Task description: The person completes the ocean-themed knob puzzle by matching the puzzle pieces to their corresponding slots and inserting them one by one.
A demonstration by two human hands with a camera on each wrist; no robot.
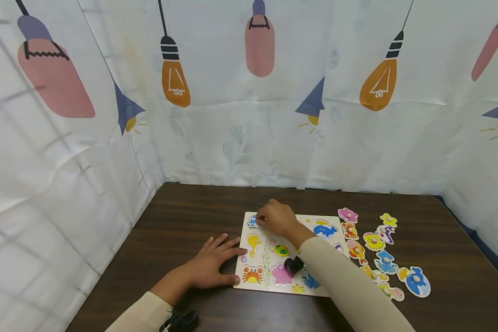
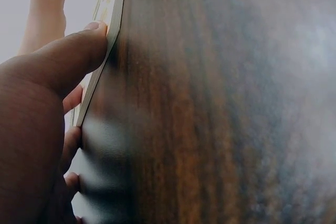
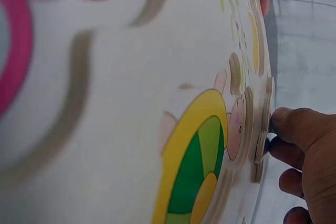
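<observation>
A pale wooden puzzle board (image 1: 307, 288) printed with sea animals lies on the brown table. My right hand (image 1: 277, 219) is over its far left corner, beside a blue picture. In the right wrist view, the thumb and forefinger pinch a thin wooden puzzle piece (image 3: 266, 114), seen edge-on near the board's rim, by its small dark blue knob; its face is hidden. My left hand (image 1: 211, 265) rests with spread fingers at the board's left side. Its thumb (image 2: 86, 45) touches the board's edge, and its index fingertip is at that side too.
Several loose sea-animal pieces lie right of the board, among them a blue whale (image 1: 417, 282), a blue octopus (image 1: 385, 263), a pink fish (image 1: 347, 215) and a red crab (image 1: 349, 231). A patterned white curtain (image 1: 249, 138) hangs behind the table (image 1: 149, 240).
</observation>
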